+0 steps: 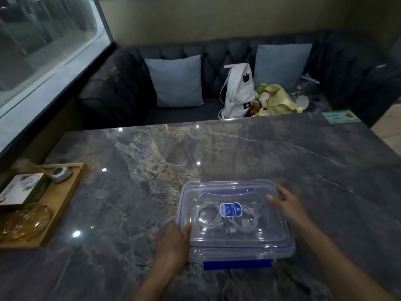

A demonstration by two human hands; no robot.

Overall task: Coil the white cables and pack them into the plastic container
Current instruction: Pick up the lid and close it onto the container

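Note:
A clear plastic container (280,244) with a lid on top and blue latches stands on the dark marble table, near its front edge. Coiled white cables (208,216) lie inside and show through the lid, partly under a blue label (230,209). My left hand (173,244) grips the container's near-left corner, thumb resting on the lid. On the right edge of the lid rests my right hand (286,205), fingers spread across it. The front blue latch (237,265) sticks out toward me.
A wooden tray (63,205) at the table's left edge carries a box, a small round device and an amber glass piece. Behind the table (238,153) a dark sofa holds two cushions, a white backpack (237,92) and a yellow-green bundle. A green card (340,116) lies at the far-right corner.

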